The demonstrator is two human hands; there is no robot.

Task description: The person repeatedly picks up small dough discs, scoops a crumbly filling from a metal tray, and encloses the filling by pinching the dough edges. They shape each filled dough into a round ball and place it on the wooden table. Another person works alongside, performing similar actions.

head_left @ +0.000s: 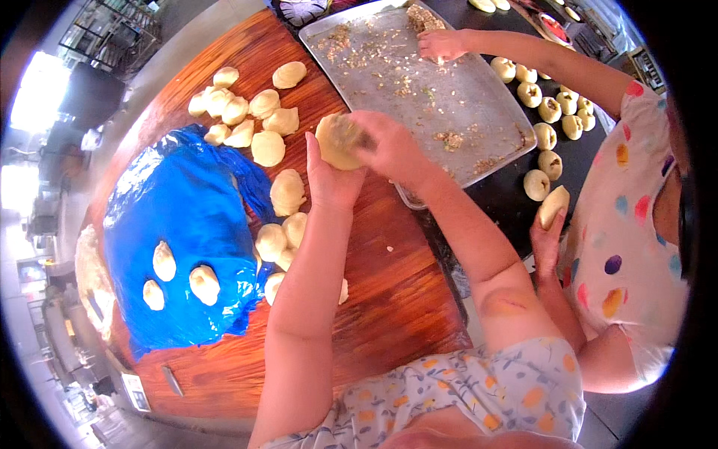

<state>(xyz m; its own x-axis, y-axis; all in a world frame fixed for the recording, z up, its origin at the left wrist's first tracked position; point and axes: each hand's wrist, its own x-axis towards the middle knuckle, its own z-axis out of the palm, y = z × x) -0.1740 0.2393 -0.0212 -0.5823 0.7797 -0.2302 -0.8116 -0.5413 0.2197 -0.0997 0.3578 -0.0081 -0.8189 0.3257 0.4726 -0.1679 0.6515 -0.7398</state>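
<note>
My left hand (334, 178) holds up a flattened round of pale dough (329, 142) above the wooden table. With bent fingers, my right hand (393, 150) presses a clump of brownish crumbly filling (350, 135) onto that round. Just left of my hands lie several flattened dough pieces (268, 148), and more dough rounds (288, 192) sit beside my left forearm. To the right of my hands is a large metal tray (404, 97) with scattered filling and crumbs on it.
Blue plastic sheeting (179, 224) covers a mound at left, with three small dough pieces on top. A co-worker's hand (441, 46) reaches into the tray; the other hand (548, 243) holds dough. Several shaped dough balls (550, 110) stand on the dark surface at right.
</note>
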